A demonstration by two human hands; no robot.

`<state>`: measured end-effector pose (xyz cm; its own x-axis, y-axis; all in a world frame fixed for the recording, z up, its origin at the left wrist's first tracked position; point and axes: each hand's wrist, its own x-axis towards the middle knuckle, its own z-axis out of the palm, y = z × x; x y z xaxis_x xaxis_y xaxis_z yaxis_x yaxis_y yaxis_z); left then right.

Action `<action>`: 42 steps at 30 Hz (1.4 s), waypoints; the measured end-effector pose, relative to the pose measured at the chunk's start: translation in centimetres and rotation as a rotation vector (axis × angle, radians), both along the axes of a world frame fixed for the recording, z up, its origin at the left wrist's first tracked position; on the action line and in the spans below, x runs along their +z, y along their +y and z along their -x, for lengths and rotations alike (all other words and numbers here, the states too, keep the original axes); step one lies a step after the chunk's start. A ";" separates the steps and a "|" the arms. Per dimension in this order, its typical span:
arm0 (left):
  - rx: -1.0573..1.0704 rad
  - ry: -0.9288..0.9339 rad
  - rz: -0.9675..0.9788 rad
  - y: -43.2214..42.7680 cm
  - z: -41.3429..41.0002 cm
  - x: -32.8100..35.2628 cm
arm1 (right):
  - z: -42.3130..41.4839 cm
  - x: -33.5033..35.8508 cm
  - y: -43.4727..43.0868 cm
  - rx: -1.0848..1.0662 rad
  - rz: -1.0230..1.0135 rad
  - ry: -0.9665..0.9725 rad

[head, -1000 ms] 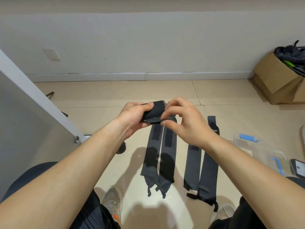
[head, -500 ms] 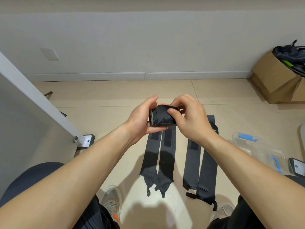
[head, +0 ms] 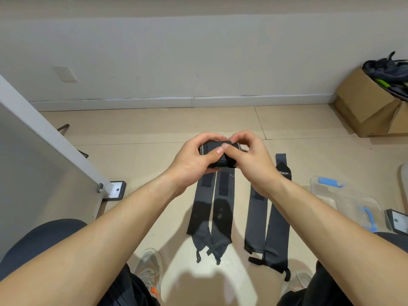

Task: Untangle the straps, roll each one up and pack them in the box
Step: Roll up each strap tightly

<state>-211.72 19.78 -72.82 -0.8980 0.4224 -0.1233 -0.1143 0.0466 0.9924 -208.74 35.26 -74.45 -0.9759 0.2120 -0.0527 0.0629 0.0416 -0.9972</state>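
Apparent strap-roll [head: 209, 147] between left hand [head: 189, 164], right hand [head: 249, 164]

left hand [head: 189, 164], right hand [head: 249, 160] gripping rolled strap [head: 217, 154], flat straps [head: 212, 208] below

Left hand [head: 194, 161]: bare, fingers curled over the top of a black rolled fabric strap [head: 211, 145], thumb across its near face. Right hand [head: 250, 161]: bare, fingers arched over the same roll, thumb tip touching the left thumb. Forearms: bare, converging forward.
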 end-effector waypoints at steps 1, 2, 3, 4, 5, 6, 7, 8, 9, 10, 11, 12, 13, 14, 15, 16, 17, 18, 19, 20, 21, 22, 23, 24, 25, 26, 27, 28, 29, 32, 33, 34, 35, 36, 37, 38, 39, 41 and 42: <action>0.006 -0.019 -0.017 0.1 0.0 0.1 | -0.1 -0.1 -0.2 0.022 0.082 -0.023; 0.019 -0.042 -0.029 0.3 -0.1 0.1 | -0.1 -0.2 -0.5 0.036 0.140 -0.044; 0.045 -0.047 -0.021 0.5 -0.2 0.0 | -0.1 -0.2 -0.8 0.040 0.164 -0.060; 0.080 -0.026 0.008 0.7 -0.2 -0.1 | -0.1 -0.3 -0.9 0.034 0.159 -0.067; 0.115 0.009 0.043 1.0 -0.4 -0.3 | 0.0 -0.4 -1.1 0.025 0.135 -0.068; 0.154 0.038 0.072 1.2 -0.6 -0.4 | 0.1 -0.4 -1.3 0.013 0.107 -0.073; 0.197 0.059 0.094 1.4 -0.7 -0.6 | 0.1 -0.4 -1.5 0.004 0.085 -0.083; 0.241 0.073 0.110 1.5 -0.8 -0.7 | 0.0 -0.5 -1.7 -0.004 0.067 -0.091; 0.276 0.084 0.124 1.6 -0.9 -0.9 | 0.0 -0.6 -1.8 -0.017 0.043 -0.098; 0.297 0.091 0.137 1.7 -1.0 -0.9 | -0.1 -0.7 -2.0 -0.037 0.019 -0.098; 0.308 0.101 0.150 1.9 -1.0 -1.1 | -0.1 -0.7 -2.1 -0.062 0.009 -0.098; 0.314 0.109 0.161 1.9 -1.1 -1.1 | 0.0 -0.7 -2.2 -0.079 0.027 -0.102; 0.315 0.120 0.175 2.0 -1.1 -1.2 | 0.0 -0.6 -2.2 -0.083 0.073 -0.116; 0.315 0.129 0.187 2.0 -1.2 -1.3 | 0.0 -0.4 -2.3 -0.076 0.127 -0.139; 0.314 0.135 0.196 2.1 -1.2 -1.4 | 0.1 -0.3 -2.2 -0.066 0.170 -0.169; 0.311 0.133 0.203 2.1 -1.2 -1.4 | 0.1 -0.1 -2.2 -0.055 0.194 -0.197; 0.309 0.120 0.207 2.1 -1.2 -1.4 | 0.1 0.0 -2.1 -0.041 0.206 -0.216; 0.311 0.089 0.202 2.0 -1.1 -1.3 | 0.0 0.0 -1.9 -0.019 0.192 -0.225; 0.314 0.046 0.185 1.8 -0.9 -1.2 | 0.0 0.1 -1.7 0.011 0.147 -0.222; 0.320 -0.007 0.164 1.7 -0.7 -1.1 | -0.2 0.3 -1.5 0.056 0.090 -0.205; 0.326 -0.058 0.145 1.4 -0.5 -0.9 | -0.4 0.3 -1.3 0.117 0.046 -0.179; 0.330 -0.103 0.131 1.2 -0.2 -0.8 | -0.6 0.3 -1.1 0.180 0.028 -0.161; 0.332 -0.141 0.118 1.0 0.0 -0.9 | -0.8 0.2 -0.9 0.237 0.022 -0.160; 0.329 -0.176 0.105 0.8 0.1 -0.9 | -0.9 0.1 -0.9 0.276 0.009 -0.156; 0.321 -0.210 0.094 0.7 0.2 -1.0 | -0.9 -0.1 -0.8 0.288 -0.023 -0.142; 0.309 -0.245 0.089 0.7 0.1 -1.0 | -0.9 -0.3 -0.8 0.273 -0.068 -0.116; 0.294 -0.275 0.088 0.7 0.0 -1.0 | -0.8 -0.4 -0.8 0.247 -0.106 -0.090; 0.280 -0.295 0.093 0.7 -0.1 -1.0 | -0.7 -0.5 -0.7 0.227 -0.123 -0.073; 0.272 -0.298 0.103 0.7 -0.1 -1.0 | -0.8 -0.5 -0.6 0.219 -0.118 -0.067; 0.281 -0.266 0.152 0.4 0.0 -1.2 | -0.9 -1.2 -1.0 0.228 -0.083 -0.088; 0.281 -0.262 0.167 0.3 0.0 -1.3 | -1.0 -1.3 -1.3 0.230 -0.083 -0.094; 0.280 -0.267 0.181 0.2 -0.1 -1.3 | -1.1 -1.5 -1.6 0.230 -0.107 -0.091; 0.281 -0.279 0.191 0.1 -0.2 -1.4 | -1.2 -1.7 -1.9 0.230 -0.151 -0.080; 0.289 -0.296 0.190 -0.1 -0.4 -1.4 | -1.3 -1.9 -2.2 0.232 -0.203 -0.070; 0.297 -0.300 0.190 -0.4 -0.4 -1.5 | -1.4 -2.1 -2.5 0.229 -0.236 -0.066; 0.298 -0.273 0.210 -0.7 -0.5 -1.6 | -1.5 -2.2 -2.7 0.216 -0.245 -0.067; 0.292 -0.217 0.242 -1.1 -0.5 -1.8 | -1.6 -2.2 -3.0 0.194 -0.245 -0.071; 0.263 -0.063 0.283 -1.6 -0.9 -2.3 | -1.6 -2.5 -3.3 0.138 -0.275 -0.093; 0.259 -0.003 0.287 -1.7 -1.3 -2.7 | -1.6 -2.8 -3.5 0.114 -0.310 -0.115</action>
<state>-210.40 18.03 -75.51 -0.9699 0.1300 -0.2060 -0.1611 0.2920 0.9428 -207.12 31.76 -77.21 -0.9855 0.1253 -0.1141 0.1518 0.3541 -0.9228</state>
